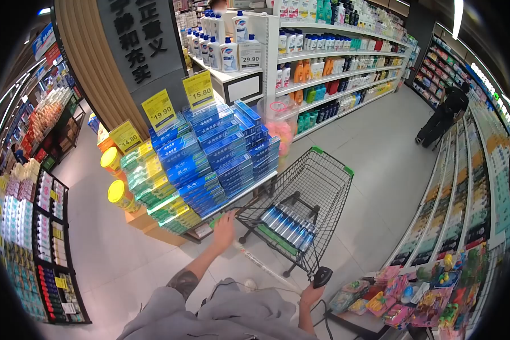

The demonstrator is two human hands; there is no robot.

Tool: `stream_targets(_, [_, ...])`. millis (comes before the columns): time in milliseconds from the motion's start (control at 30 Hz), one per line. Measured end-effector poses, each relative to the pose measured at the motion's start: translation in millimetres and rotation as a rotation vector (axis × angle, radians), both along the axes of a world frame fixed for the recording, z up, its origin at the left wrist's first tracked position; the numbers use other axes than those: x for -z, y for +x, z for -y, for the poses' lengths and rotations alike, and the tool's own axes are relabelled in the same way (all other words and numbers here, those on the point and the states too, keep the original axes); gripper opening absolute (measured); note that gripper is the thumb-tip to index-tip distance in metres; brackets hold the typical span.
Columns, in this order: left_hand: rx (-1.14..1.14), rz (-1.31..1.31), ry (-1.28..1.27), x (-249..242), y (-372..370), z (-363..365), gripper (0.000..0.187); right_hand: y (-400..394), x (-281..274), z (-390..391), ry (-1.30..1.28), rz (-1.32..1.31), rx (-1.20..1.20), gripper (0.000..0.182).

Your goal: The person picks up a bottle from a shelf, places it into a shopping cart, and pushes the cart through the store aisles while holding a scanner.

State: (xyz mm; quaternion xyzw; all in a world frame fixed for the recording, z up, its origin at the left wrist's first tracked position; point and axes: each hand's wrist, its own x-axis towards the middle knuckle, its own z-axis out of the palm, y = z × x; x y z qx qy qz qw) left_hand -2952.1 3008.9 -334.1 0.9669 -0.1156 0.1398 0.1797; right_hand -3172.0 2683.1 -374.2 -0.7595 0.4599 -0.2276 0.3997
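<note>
A black wire shopping cart [337, 198] with green corners stands in front of me. My left hand [224, 231] is closed around the left end of its handle [260, 264], beside the stacked boxes. At the handle's right end, my right hand [310, 296] is closed too, its fingers partly hidden. A black rounded device [322, 276] rises right at that hand, and a dark cable hangs nearby. Low in the cart lies a row of several blue and silver cylindrical containers [289, 226].
Blue toothpaste boxes [209, 147] and yellow-green boxes [150, 181] are stacked close left of the cart. Shelves of bottles [337, 56] line the back. Small packaged toys [402, 294] hang close right. A person in dark clothes [447, 110] stands farther along the grey-tiled aisle [374, 147].
</note>
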Motion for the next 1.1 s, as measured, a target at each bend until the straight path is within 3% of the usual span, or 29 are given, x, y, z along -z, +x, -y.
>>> stream_targets(67, [-0.038,-0.047,0.201,29.3,28.8,-15.0,0.054,8.8,1.3,4.1,-0.039,-0.045,0.001,0.031])
stream_targets(167, [-0.077,-0.249,0.165,42.5,46.2,-13.0,0.061,21.6,-1.7,7.7,-0.099,-0.114,0.029,0.030])
stream_targets(300, [-0.103,-0.315,0.180,39.3,70.7,-7.5,0.065,37.2,-7.2,11.2,-0.164,-0.094,0.040,0.028])
stream_targets(467, [-0.085,-0.444,0.263,16.0,93.3,-1.5,0.052,55.8,-21.9,15.5,-0.253,-0.148,0.075,0.026])
stream_targets(667, [-0.006,-0.497,0.378,45.0,144.9,2.3,0.024,75.0,-34.9,22.4,-0.334,-0.148,-0.023,0.026])
stream_targets(833, [-0.029,-0.542,0.254,26.8,168.2,16.2,0.029,96.7,-24.4,39.8,-0.330,-0.134,0.009,0.025])
stream_targets(1100, [-0.071,-0.564,0.102,49.2,204.6,36.0,0.030,136.6,-15.8,70.4,-0.351,-0.323,0.034,0.027])
